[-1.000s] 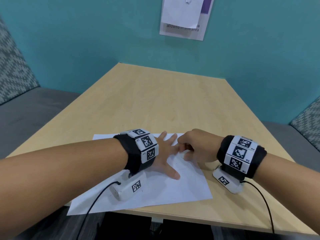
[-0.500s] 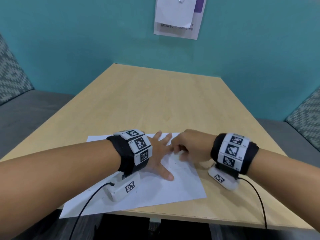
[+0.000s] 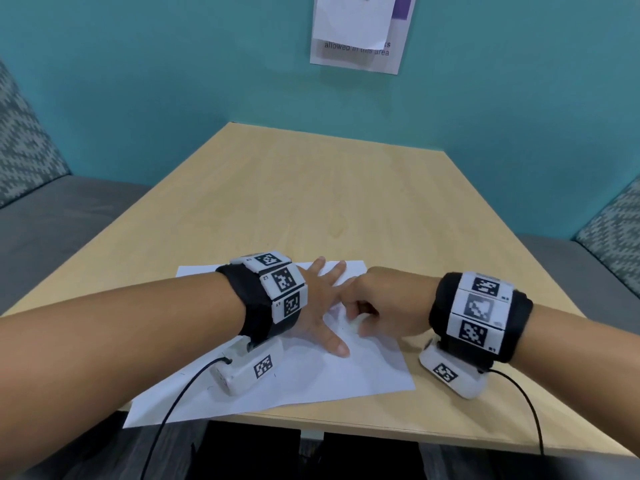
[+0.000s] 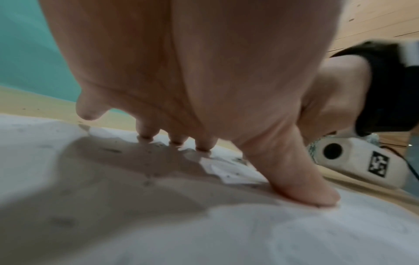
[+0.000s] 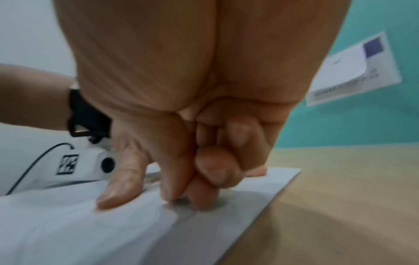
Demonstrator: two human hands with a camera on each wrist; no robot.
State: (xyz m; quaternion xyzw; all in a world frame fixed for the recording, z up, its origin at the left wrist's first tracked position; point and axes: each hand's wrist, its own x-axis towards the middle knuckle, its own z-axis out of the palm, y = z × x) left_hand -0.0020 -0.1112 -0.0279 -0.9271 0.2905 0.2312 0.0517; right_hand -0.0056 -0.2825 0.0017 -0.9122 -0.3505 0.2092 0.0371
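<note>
Left hand point(image 3: 320, 306): flat, fingers splayed wide, palm down on a white rectangular sheet of paper point(image 3: 311, 382). Left wrist view shows the thumb point(image 4: 303, 181) and three fingertips point(image 4: 146, 133) pressing the sheet and the little finger lifted clear, so it pins and grips nothing. Right hand point(image 3: 389, 303): curled tight, knuckles up, just beside the left. In the right wrist view its thumb tip point(image 5: 172, 186) and forefinger tip point(image 5: 204, 199) meet on the sheet at a faint grey rounded patch point(image 5: 181, 212). Can't tell whether that is a sticker, a mark or shadow, nor whether anything sits between the tips. Key relation: the work spot is directly under the right fingertips, in the gap between the left forefinger and left thumb. So I read the right as the acting hand and the left as the clamp. The sheet lies on a light wooden table point(image 3: 311, 202) at the near edge, square in front of the person. Its long axis looks to run left-right, though the wide lens makes that unsure. Its near-left corner juts over the table edge. The sheet's right edge is close to the right fingertips, and the right wrist is off the paper on wood. Bare wood shows beyond the far edge and to the right, so a pull those ways has room. A pull toward the person risks sliding the sheet off. Beyond: teal wall point(image 3: 173, 98), white paper notice point(image 3: 356, 32), grey bench seats point(image 3: 69, 216).
</note>
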